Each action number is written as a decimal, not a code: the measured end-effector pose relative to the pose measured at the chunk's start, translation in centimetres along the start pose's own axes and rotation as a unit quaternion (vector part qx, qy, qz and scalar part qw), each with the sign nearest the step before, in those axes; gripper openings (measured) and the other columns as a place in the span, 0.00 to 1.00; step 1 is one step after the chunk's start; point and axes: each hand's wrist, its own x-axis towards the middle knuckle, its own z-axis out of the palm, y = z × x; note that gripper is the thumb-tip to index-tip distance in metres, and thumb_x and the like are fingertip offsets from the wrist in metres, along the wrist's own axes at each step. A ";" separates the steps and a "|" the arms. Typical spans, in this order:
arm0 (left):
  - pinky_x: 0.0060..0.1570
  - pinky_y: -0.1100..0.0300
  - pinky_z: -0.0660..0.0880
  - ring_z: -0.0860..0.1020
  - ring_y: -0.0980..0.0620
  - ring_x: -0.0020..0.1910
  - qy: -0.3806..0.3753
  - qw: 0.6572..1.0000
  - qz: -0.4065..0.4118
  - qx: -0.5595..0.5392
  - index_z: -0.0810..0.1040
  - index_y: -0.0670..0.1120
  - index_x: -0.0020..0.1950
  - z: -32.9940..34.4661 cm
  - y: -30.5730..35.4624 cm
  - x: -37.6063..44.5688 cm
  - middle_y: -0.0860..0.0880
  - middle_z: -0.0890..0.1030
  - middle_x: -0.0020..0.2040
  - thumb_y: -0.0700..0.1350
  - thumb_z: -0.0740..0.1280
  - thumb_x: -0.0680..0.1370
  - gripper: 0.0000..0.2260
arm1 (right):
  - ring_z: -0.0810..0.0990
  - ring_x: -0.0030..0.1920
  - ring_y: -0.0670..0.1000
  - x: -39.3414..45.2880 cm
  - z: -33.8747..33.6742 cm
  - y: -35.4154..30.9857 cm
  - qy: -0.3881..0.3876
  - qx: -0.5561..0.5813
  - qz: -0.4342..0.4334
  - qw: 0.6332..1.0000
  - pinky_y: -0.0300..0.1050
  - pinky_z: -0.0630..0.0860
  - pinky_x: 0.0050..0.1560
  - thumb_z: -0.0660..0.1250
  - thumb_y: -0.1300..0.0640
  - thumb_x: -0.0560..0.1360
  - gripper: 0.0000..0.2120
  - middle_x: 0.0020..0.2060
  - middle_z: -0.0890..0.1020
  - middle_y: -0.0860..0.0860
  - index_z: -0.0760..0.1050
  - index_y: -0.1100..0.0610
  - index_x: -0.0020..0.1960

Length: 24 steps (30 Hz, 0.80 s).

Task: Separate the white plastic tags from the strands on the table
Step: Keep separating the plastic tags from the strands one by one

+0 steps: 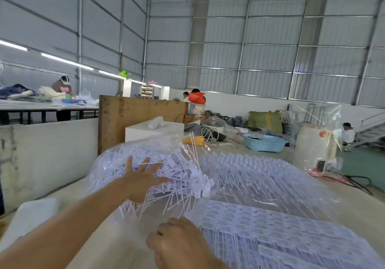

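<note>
Where metal walls [270,39] rise, pale table [354,210], heaped white tags [179,171]

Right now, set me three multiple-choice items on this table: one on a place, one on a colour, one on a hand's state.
1. Where does the left hand rest?
A. on the clear bag of loose tags
B. in the basket
C. on the bucket

2. What colour is the plastic basket?
A. red
B. light blue
C. black

3. How are the left hand's fingers?
A. fisted
B. pinching a strand
C. spread straight

Key: 1 A, the palm lies on the bag; 2 B, it is plainly light blue; 3 C, the fingers fan out flat.
</note>
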 end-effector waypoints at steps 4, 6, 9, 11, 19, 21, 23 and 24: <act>0.65 0.32 0.31 0.31 0.48 0.74 -0.052 0.993 0.062 -0.091 0.56 0.73 0.70 -2.3 -1.4 -3.0 0.56 0.32 0.75 0.41 0.68 0.73 0.37 | 0.81 0.43 0.53 0.3 -0.4 -0.1 -0.027 0.140 -0.011 0.990 0.42 0.75 0.44 0.70 0.50 0.66 0.11 0.42 0.80 0.52 0.81 0.48 0.49; 0.70 0.38 0.35 0.40 0.53 0.77 0.000 0.967 0.077 -0.244 0.68 0.68 0.67 -2.6 -1.8 -4.2 0.56 0.45 0.78 0.38 0.66 0.72 0.31 | 0.77 0.52 0.61 0.6 -0.6 0.1 -0.070 0.200 -0.002 0.977 0.50 0.70 0.48 0.62 0.59 0.75 0.14 0.53 0.74 0.59 0.74 0.58 0.59; 0.65 0.62 0.62 0.66 0.57 0.68 0.138 0.868 0.037 -0.475 0.82 0.54 0.54 -3.3 -2.7 -5.4 0.53 0.66 0.72 0.33 0.61 0.75 0.19 | 0.76 0.54 0.60 0.8 -0.2 0.5 -0.051 0.250 0.025 0.967 0.49 0.69 0.49 0.59 0.51 0.77 0.14 0.56 0.74 0.56 0.71 0.56 0.59; 0.59 0.66 0.65 0.71 0.55 0.61 0.226 0.843 -0.026 -0.487 0.84 0.49 0.47 -3.4 -3.7 -5.5 0.50 0.72 0.66 0.33 0.60 0.77 0.16 | 0.76 0.54 0.57 1.0 -0.1 0.5 -0.057 0.266 0.044 0.961 0.49 0.71 0.53 0.58 0.44 0.78 0.16 0.56 0.75 0.53 0.71 0.54 0.58; 0.39 0.58 0.79 0.82 0.49 0.33 0.308 0.783 -0.040 -0.539 0.82 0.46 0.30 -3.9 -6.6 -6.6 0.45 0.83 0.32 0.25 0.59 0.70 0.20 | 0.73 0.57 0.57 1.2 1.1 0.3 -0.112 0.212 0.050 0.970 0.50 0.68 0.53 0.60 0.43 0.77 0.19 0.55 0.75 0.55 0.72 0.57 0.59; 0.37 0.59 0.77 0.80 0.48 0.33 0.418 0.746 -0.090 -0.511 0.79 0.49 0.29 -3.6 -7.1 -6.7 0.48 0.82 0.30 0.26 0.59 0.69 0.20 | 0.70 0.59 0.54 1.0 1.0 0.4 -0.067 0.203 0.057 0.975 0.49 0.66 0.57 0.58 0.41 0.77 0.20 0.57 0.75 0.52 0.72 0.54 0.61; 0.42 0.57 0.76 0.79 0.47 0.41 0.434 0.795 -0.145 -0.397 0.77 0.50 0.39 -2.9 -8.1 -6.8 0.50 0.80 0.38 0.34 0.66 0.71 0.10 | 0.68 0.61 0.51 0.7 1.1 0.8 -0.035 0.201 0.067 0.977 0.48 0.64 0.59 0.56 0.40 0.78 0.20 0.59 0.74 0.49 0.71 0.52 0.62; 0.45 0.56 0.75 0.78 0.48 0.46 0.361 0.857 -0.160 -0.331 0.75 0.51 0.45 -2.4 -8.6 -7.0 0.51 0.77 0.44 0.42 0.70 0.71 0.07 | 0.67 0.62 0.50 0.5 1.0 1.0 -0.029 0.200 0.071 0.977 0.48 0.63 0.60 0.56 0.40 0.78 0.20 0.60 0.74 0.48 0.70 0.51 0.63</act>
